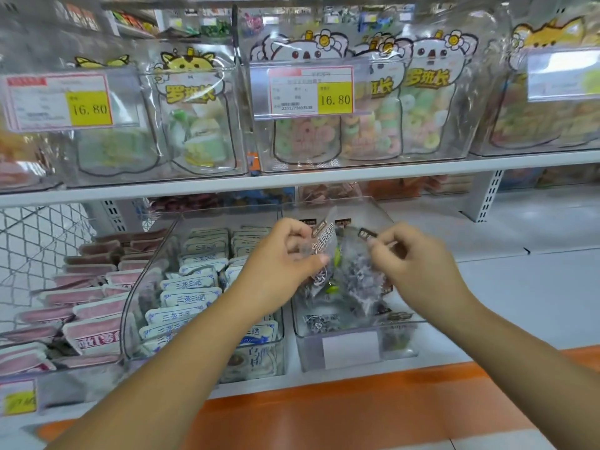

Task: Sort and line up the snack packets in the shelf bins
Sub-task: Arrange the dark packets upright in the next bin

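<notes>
Left hand (pixel 285 258) pinches one snack packet (pixel 324 250) under its thumb, right hand (pixel 414 264) pinches a second packet (pixel 355 271) by its top edge, both over the clear bin (pixel 308 352), likely to square them before lining up.

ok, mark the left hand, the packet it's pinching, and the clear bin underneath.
left hand (pixel 279 261), head view, back of the hand.
snack packet (pixel 324 246), head view, its printed label.
clear bin (pixel 308 350), head view, bare front wall near its left corner.
</notes>
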Demonstrator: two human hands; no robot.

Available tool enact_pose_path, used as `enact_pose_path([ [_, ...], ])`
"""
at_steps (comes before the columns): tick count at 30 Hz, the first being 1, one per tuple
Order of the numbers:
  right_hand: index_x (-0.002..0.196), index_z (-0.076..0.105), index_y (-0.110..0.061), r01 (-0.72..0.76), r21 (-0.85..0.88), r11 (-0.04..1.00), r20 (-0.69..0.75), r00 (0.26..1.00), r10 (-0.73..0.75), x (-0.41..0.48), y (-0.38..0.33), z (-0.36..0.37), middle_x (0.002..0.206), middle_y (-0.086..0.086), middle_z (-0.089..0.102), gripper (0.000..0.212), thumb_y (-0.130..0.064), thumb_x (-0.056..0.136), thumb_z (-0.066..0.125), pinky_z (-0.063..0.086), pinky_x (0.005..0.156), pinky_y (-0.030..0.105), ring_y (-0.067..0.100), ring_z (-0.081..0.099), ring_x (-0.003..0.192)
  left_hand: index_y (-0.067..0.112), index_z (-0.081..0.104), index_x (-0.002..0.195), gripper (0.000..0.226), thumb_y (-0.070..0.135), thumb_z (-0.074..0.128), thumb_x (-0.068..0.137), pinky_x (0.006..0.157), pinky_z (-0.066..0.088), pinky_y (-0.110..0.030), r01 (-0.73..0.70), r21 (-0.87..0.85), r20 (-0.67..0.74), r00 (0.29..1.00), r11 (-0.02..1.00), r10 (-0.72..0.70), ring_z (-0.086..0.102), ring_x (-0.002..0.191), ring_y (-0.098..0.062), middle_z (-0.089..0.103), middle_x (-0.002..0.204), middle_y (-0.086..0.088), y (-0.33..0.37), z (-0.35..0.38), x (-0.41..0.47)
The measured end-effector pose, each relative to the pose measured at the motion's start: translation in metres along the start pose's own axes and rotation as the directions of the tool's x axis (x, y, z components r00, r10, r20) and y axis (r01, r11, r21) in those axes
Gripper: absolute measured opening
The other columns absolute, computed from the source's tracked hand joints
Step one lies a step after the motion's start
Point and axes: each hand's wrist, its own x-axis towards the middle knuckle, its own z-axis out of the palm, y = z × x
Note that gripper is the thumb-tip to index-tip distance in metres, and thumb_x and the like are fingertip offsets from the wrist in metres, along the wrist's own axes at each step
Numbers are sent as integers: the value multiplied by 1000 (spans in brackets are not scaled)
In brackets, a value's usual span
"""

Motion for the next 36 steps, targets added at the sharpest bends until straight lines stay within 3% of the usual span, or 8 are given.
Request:
enact_pose_path([
  [7,109,63,-34,-139,104,985,415,906,84,-3,7,14,100,-19,65,43,-55,72,69,48,83,15,-9,59,90,51,44,131,41,34,56,95,92,51,-36,-51,189,94,995,981,33,61,104,-12,58,122,17,2,-3,1],
  [12,109,62,-54,-125,120,985,527,849,43,-2,16,2,145,-25,35,41,-19,88,68,44,104,30,-1,46,126,67,38,123,47,27,47,100,79,55,-52,-64,224,170,985,973,25,66,92,-34,62,107,10,9,-3,-1],
  [15,97,58,-41,-211,202,956,472,876,94,-5,17,10,130,-6,50,38,-10,82,74,57,84,37,8,62,97,60,47,117,26,55,46,92,81,57,-40,-55,196,205,979,979,14,67,87,-11,61,104,12,12,-7,-1],
  [19,98,50,-34,-177,171,969,386,917,99,-2,21,22,92,14,58,42,-14,76,80,47,59,29,13,53,64,54,34,134,72,49,75,75,78,44,-12,-66,285,226,974,956,0,54,96,9,48,111,31,15,-5,1],
  [25,88,67,-21,-196,175,965,332,934,129,29,23,-13,85,3,69,17,-12,77,77,52,75,28,13,64,77,38,51,131,56,23,75,82,87,41,-15,-63,335,123,992,940,22,55,94,6,56,132,9,8,-15,30],
  [27,84,74,-22,-148,40,988,560,822,101,37,24,-17,83,-1,74,9,-15,78,76,54,79,28,12,68,79,38,53,129,54,24,75,82,98,41,-24,-83,350,135,990,933,38,57,108,-3,58,128,13,4,-19,40],
  [30,100,74,-33,76,-193,978,806,581,114,45,23,1,98,-19,73,18,-23,86,70,50,83,14,-5,65,89,37,57,124,49,17,74,83,89,34,0,-168,401,213,973,901,87,52,107,9,55,119,26,0,-16,50],
  [36,135,53,-35,427,-343,836,931,271,244,64,22,44,120,-23,56,37,-31,98,53,35,83,12,-5,46,101,41,52,128,49,22,71,86,72,33,3,-225,471,262,959,853,108,51,99,4,52,123,27,-8,-20,60],
])
